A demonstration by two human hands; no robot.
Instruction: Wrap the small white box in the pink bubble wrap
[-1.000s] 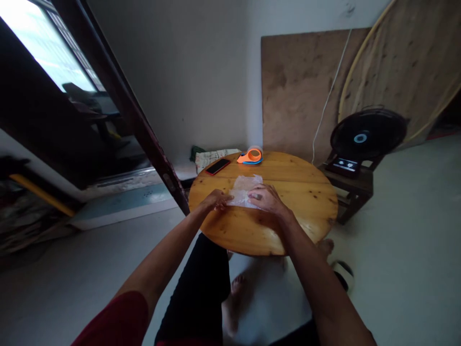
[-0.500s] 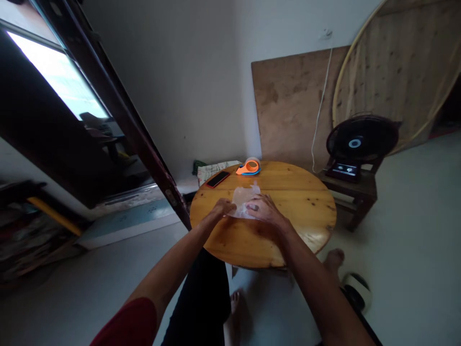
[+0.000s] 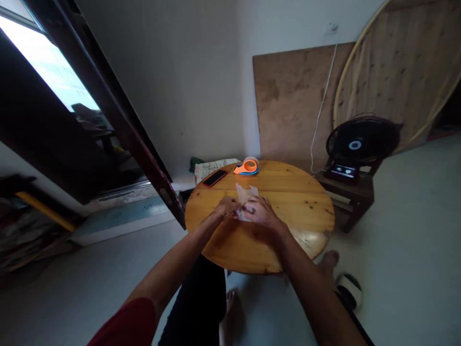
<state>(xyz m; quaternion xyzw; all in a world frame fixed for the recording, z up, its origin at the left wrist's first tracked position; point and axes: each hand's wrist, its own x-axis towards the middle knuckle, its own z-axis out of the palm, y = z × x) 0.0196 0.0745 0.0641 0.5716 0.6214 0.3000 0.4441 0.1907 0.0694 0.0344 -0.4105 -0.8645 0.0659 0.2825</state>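
A crumpled, see-through plastic sheet (image 3: pixel 246 193) lies on the round wooden table (image 3: pixel 295 192), in front of me. My left hand (image 3: pixel 228 207) is closed on its left side, fingers bent. From the right, my right hand (image 3: pixel 260 210) grips the sheet with curled fingers, close beside the left one. Both hands cover the sheet's lower part, and whether anything lies inside it cannot be made out. Beyond the hands sits an orange and blue tape dispenser (image 3: pixel 248 166), with a phone (image 3: pixel 215 178) to its left.
Printed paper (image 3: pixel 216 166) and something green (image 3: pixel 196 164) are behind the table's back left edge. A black fan (image 3: pixel 355 144) stands on a dark chair (image 3: pixel 355 190) at the right. A wooden board (image 3: pixel 288 105) leans on the wall.
My left hand has moved inward to the right, nearer my right hand. The plastic sheet is now narrower and more bunched up. The view has shifted slightly.
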